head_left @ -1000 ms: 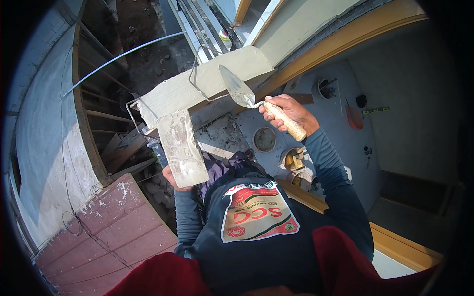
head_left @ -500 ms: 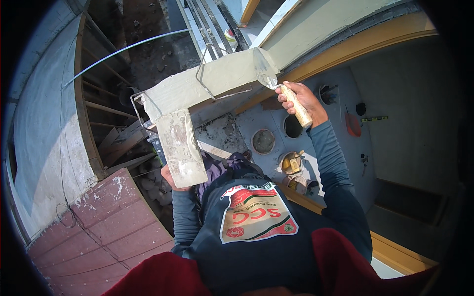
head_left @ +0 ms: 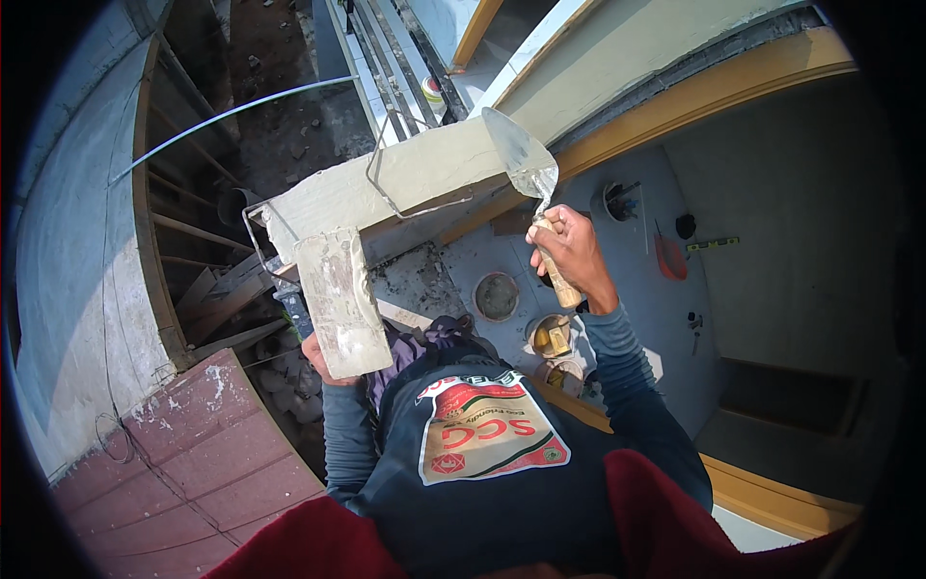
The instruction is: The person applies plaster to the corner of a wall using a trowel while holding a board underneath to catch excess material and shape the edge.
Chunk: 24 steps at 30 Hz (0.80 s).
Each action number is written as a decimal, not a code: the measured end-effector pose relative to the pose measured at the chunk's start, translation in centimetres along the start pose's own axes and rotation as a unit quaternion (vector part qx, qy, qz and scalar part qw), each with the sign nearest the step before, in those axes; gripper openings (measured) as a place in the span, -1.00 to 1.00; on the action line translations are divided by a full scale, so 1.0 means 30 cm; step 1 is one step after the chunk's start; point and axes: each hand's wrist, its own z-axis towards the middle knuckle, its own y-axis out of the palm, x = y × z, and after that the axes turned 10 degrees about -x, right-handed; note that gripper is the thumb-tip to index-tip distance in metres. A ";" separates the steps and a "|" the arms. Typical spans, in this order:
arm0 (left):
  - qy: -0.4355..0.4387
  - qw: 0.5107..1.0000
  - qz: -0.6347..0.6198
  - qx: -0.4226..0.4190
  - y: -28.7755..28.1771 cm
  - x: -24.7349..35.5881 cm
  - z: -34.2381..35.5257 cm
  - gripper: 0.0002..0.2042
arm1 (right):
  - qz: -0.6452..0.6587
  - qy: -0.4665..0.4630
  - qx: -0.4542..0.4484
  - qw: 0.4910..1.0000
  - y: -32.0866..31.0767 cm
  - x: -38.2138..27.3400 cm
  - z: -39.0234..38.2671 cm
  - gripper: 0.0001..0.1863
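My right hand [head_left: 577, 253] is closed around the wooden handle of a pointed trowel [head_left: 519, 152]. The trowel's metal blade, smeared at its base, points up and away over the near edge of a pale plastered wall top [head_left: 424, 166]. Low on the left, my left hand [head_left: 316, 359] grips a rectangular plaster float [head_left: 340, 304] from beneath, so most of its fingers are hidden. Pale plaster coats the float's upturned face, thickest along its right edge. The float's far end lies close to the wall top's left end; whether they touch I cannot tell.
Bent metal rod clamps [head_left: 391, 193] straddle the wall top. Below stand a bucket of grey mix [head_left: 497, 296] and a bucket with a yellow tool [head_left: 548, 336]. A spirit level [head_left: 714, 243] lies farther right. Reddish roofing [head_left: 193, 454] is at lower left, an orange-brown frame [head_left: 694, 116] at right.
My right hand has turned the trowel, so more of its blade face shows, and moved it slightly nearer me. The float remains in my left hand. The whole view has shifted a little.
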 end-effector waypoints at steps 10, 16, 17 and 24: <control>-0.054 0.997 0.057 -0.005 -0.029 -0.018 0.022 -0.27 | -0.290 0.028 0.152 0.944 0.049 0.003 0.062 -0.71; -0.043 0.992 0.120 -0.022 0.009 0.002 0.020 -0.28 | -0.339 0.023 0.172 0.925 0.023 -0.013 0.107 -0.70; -0.044 0.989 0.141 -0.018 0.027 0.012 0.015 -0.28 | -0.307 0.055 0.166 0.936 0.029 -0.034 0.108 -0.70; -0.046 0.994 0.095 0.011 0.061 0.014 0.024 -0.29 | -0.227 0.115 0.150 0.955 -0.013 -0.134 0.088 -0.74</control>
